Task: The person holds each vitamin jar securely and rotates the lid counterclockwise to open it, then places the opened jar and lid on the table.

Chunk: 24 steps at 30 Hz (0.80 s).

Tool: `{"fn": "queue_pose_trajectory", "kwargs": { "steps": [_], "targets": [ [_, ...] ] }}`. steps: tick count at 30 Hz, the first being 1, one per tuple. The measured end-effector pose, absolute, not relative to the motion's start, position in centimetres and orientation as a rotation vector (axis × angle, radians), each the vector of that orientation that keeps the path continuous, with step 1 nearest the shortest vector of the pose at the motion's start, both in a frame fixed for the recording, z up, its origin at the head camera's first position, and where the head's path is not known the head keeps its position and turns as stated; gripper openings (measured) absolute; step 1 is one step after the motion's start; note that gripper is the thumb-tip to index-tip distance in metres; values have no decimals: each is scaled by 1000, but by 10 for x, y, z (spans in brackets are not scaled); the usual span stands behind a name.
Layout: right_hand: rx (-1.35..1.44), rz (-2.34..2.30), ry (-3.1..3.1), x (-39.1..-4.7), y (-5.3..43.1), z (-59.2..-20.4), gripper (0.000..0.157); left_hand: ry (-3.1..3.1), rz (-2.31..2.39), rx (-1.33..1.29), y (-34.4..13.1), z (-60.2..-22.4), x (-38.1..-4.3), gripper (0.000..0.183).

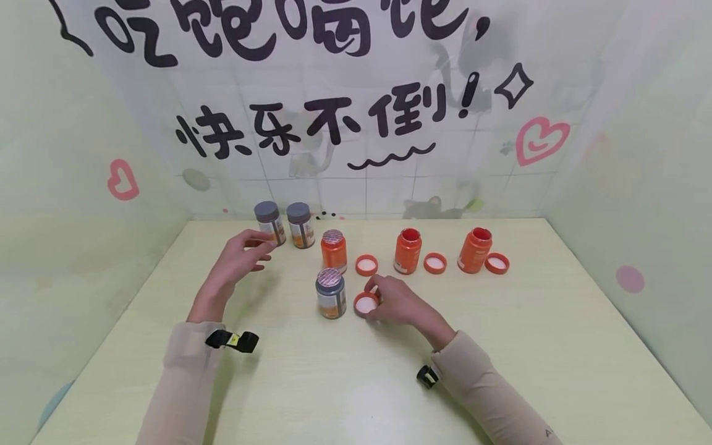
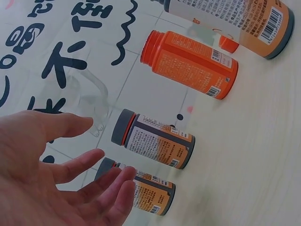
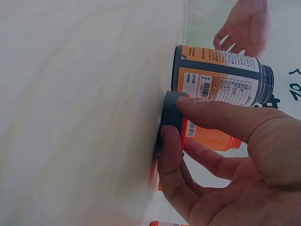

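Note:
My right hand (image 1: 396,300) pinches a dark grey lid (image 3: 173,109) with a red inner rim, its white inside facing up at the table. Just left of that lid stands a grey jar (image 1: 332,301), uncapped, with a patterned seal over its mouth. My left hand (image 1: 239,258) is held with loose, spread fingers near a capped grey jar (image 1: 269,214) and grips nothing. Beside this jar is a second capped grey jar (image 1: 301,227). In the left wrist view, the fingers partly cover the nearest capped jar (image 2: 153,193).
A sealed orange jar (image 1: 334,252) stands behind the uncapped grey one. Farther right are two orange jars (image 1: 408,252) (image 1: 474,251) with open mouths. Upturned orange lids (image 1: 366,265) (image 1: 435,263) (image 1: 497,264) lie beside the orange jars. A lettered wall (image 1: 367,191) borders the table's back.

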State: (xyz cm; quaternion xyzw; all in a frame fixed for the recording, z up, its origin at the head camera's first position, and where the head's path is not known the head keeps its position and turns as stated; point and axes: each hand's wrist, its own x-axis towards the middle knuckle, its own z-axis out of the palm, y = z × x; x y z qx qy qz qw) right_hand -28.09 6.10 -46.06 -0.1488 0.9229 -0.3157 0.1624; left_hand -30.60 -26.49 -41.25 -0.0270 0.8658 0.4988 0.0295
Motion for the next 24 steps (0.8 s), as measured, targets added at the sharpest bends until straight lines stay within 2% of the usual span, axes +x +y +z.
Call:
{"fn": "queue_pose_trajectory", "kwargs": {
  "steps": [8,16,24],
  "targets": [
    [-411,-893,2632,-281,62,-460,51,2679,1508,-100,-258,-415,-308,54],
    [-345,-865,2629,-279,67,-451,67,2712,1572,-141,-253,-417,-309,49],
    [-442,-825,2620,-273,92,-432,60,2861,1928,-242,-242,-417,-310,37]
  ]
}}
